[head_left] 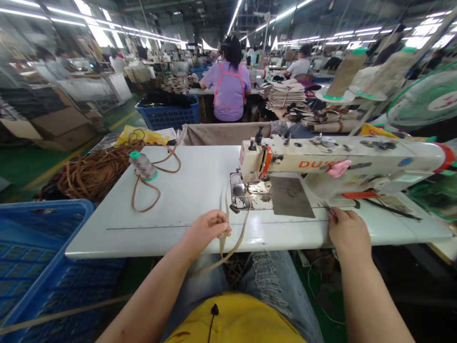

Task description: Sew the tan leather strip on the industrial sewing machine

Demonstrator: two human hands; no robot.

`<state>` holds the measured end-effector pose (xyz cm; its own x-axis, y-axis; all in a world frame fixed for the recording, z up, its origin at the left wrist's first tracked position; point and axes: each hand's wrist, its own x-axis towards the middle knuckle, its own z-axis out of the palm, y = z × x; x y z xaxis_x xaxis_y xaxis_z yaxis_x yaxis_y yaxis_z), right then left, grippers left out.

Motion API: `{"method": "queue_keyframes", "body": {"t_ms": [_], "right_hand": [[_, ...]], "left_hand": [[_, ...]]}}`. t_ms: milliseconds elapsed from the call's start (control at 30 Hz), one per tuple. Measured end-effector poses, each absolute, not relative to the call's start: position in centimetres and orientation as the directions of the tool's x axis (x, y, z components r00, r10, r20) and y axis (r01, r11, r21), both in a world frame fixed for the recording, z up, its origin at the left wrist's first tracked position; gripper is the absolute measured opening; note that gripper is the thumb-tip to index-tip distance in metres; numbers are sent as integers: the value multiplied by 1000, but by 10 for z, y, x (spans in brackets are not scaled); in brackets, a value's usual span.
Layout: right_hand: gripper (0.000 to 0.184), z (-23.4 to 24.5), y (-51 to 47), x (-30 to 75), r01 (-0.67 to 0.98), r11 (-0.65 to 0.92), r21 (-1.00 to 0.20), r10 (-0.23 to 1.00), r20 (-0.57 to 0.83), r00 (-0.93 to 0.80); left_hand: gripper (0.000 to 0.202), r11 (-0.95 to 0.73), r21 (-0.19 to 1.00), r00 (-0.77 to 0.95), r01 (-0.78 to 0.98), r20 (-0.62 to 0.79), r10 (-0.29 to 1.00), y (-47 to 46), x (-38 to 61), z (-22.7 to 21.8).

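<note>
My left hand (207,229) is closed in a pinch on a thin tan strap (235,240) at the front edge of the white sewing table (193,190). The strap loops up to the presser foot (238,196) of the white sewing machine (342,162) and hangs down over my lap. My right hand (348,233) rests on the table to the right of the needle plate, fingers closed on small thread snips (330,210) whose tips poke out.
A grey thread cone (143,166) and a brown strap loop (148,190) lie on the table's left. A heap of brown straps (96,171) sits beyond, blue crates (35,257) at left. A person in a purple top (229,85) works ahead. A fan (424,97) stands right.
</note>
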<state>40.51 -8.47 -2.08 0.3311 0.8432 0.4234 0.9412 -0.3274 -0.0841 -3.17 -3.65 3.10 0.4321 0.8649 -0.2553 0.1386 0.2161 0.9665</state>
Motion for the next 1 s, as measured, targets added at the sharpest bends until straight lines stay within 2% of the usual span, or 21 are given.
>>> {"method": "queue_keyframes", "body": {"t_ms": [100,167,233,300,367,400,500,600,700,800,900,1000], "right_hand": [[40,-20,-90,402,931,-356,-80,835,421,355],[40,-15,-93,393,904,-390,-177,804,413,428],[39,-8,-96,375,849,-375,-371,781,366,505],[40,1,-98,349,728,-279,-626,812,250,527],[46,10,-99,315,516,-170,-839,891,93,445],[49,16,-100,295,428,-142,-892,928,30,371],[48,29,-103,237,370,-107,-923,994,-89,66],[38,32,-101,194,358,-121,-926,971,-185,-151],[31,23,-95,173,312,-151,-938,960,-214,-178],[33,16,-89,169,251,-137,-958,972,-179,-152],[40,14,-89,171,162,-174,-971,968,-199,-153],[44,14,-92,172,56,-285,-957,940,-290,-178]], "left_hand": [[24,248,960,474,129,-279,835,-46,-36,33],[25,274,954,496,125,-299,815,-52,-40,32],[31,301,946,518,123,-320,794,-56,-43,31],[38,314,941,541,126,-331,773,-59,-44,30],[45,323,940,563,113,-329,758,-62,-42,31],[47,329,939,568,98,-324,756,-64,-40,31],[54,360,930,568,66,-332,753,-69,-35,32],[58,409,910,588,68,-367,720,-75,-32,32],[61,436,899,597,50,-377,708,-80,-31,29],[51,332,939,566,92,-324,758,-84,-32,27],[33,162,948,535,274,-290,793,-84,-34,27],[23,99,889,491,448,-337,804,-84,-33,28]]}}
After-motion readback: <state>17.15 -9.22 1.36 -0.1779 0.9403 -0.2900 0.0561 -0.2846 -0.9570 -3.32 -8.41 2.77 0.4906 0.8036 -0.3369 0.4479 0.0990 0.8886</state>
